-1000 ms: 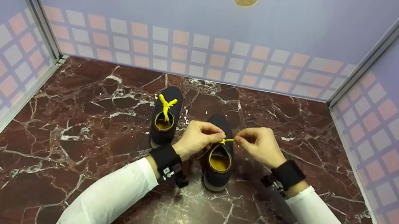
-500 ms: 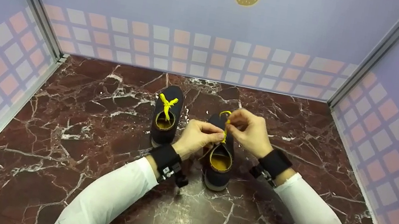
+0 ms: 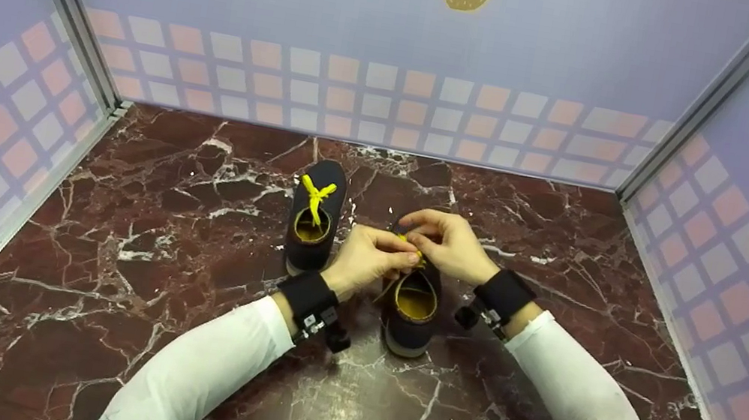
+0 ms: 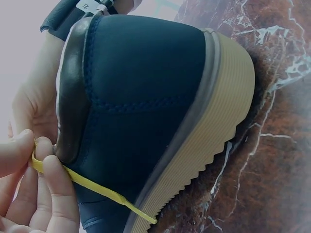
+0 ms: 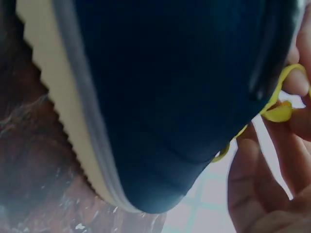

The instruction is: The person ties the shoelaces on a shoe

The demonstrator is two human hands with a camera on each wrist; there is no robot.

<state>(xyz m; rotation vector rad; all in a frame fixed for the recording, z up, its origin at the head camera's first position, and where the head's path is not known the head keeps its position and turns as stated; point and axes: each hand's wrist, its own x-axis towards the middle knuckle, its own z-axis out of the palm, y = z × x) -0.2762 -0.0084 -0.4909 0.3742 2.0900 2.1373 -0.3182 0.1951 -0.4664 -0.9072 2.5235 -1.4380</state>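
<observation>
Between my hands stands a dark shoe (image 3: 407, 335) with a yellow lining, its toe pointing away. My left hand (image 3: 363, 258) pinches its yellow shoelace (image 4: 97, 186) between thumb and fingers at the throat. One lace end hangs down across the shoe's side to the pale ridged sole (image 4: 194, 150) in the left wrist view. From the far side, over the toe part, my right hand (image 3: 454, 245) also pinches the lace, which loops around fingers (image 5: 295, 83) in the right wrist view. The fingers hide most of the knot area.
To the left is the matching shoe (image 3: 308, 252), its yellow lace tied in a bow (image 3: 316, 193). Both shoes stand on a red-brown marbled surface (image 3: 172, 328). Patterned lilac panels (image 3: 345, 22) enclose the back and both sides.
My right hand has come leftward from beside the shoe, bringing the lace up and over toward the left hand. The left hand has stayed at the lace. The shoes have kept their places.
</observation>
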